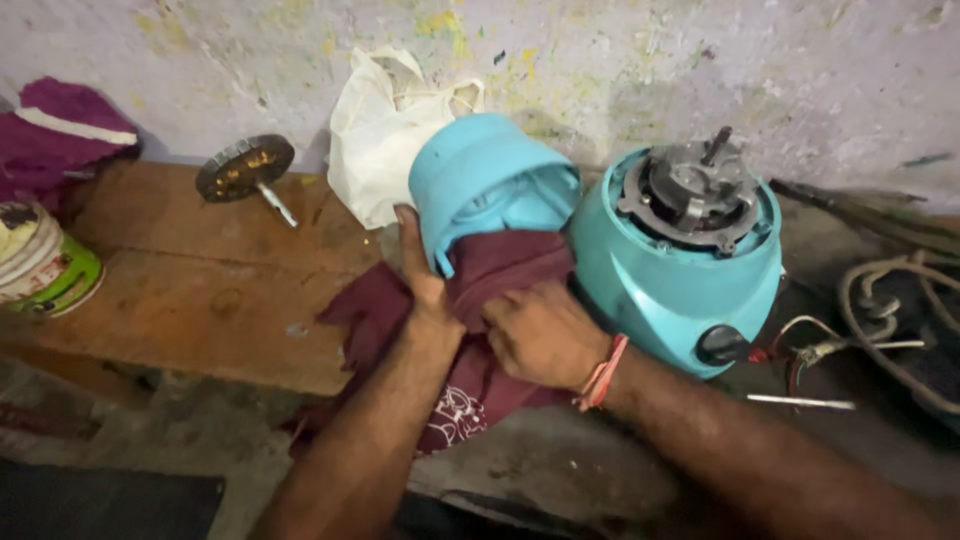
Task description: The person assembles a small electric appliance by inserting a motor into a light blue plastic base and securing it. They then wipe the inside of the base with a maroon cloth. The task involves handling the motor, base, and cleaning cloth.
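The left hand [425, 290] grips the rim of a blue plastic housing cover [487, 190], thumb against its outer wall. The right hand [540, 335] presses a maroon cloth [480, 300] into the cover's opening. Just beside it stands the blue mixer base [675, 270], motor [692, 192] exposed, on the wooden bench [190, 290].

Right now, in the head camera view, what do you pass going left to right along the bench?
Paint tub → round wire-wheel disc → white cloth bag → blue housing shell, held over a maroon cloth by the left hand and right hand → blue motor base → loose wires → coiled hose.
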